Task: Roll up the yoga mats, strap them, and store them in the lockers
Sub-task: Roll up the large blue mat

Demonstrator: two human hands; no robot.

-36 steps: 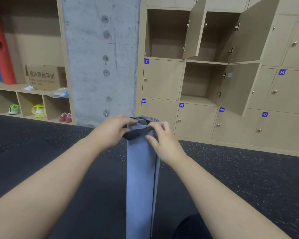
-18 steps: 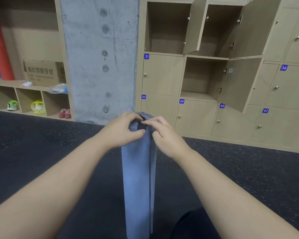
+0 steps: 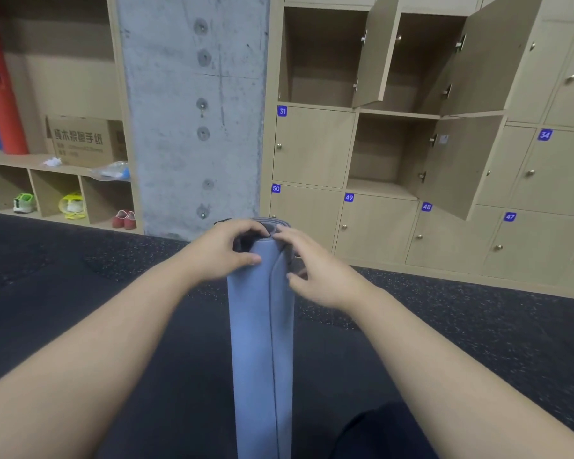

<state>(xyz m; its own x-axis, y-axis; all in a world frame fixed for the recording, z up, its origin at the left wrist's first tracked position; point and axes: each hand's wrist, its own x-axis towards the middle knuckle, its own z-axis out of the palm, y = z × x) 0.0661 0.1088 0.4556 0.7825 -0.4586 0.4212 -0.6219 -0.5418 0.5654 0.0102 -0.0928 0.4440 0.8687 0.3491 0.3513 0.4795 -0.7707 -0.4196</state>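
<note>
i am holding a rolled blue-grey yoga mat (image 3: 260, 342) upright in front of me, its lower end running out of view at the bottom and its top end level with my hands. my left hand (image 3: 226, 251) is gripping the top of the roll from the left, fingers curled over the rim and thumb pressing against the near face. a dark strap (image 3: 242, 241) is showing under those fingers at the top edge. my right hand (image 3: 315, 270) is touching the top of the roll from the right, fingers bent over the rim and a dark bit of strap, though i cannot tell whether it is really gripping. behind the mat, wooden lockers (image 3: 312, 147) are standing against the wall, three with doors open (image 3: 458, 164). a concrete pillar (image 3: 193, 111) is rising just left of them, and the floor (image 3: 80, 293) is dark and speckled.
</note>
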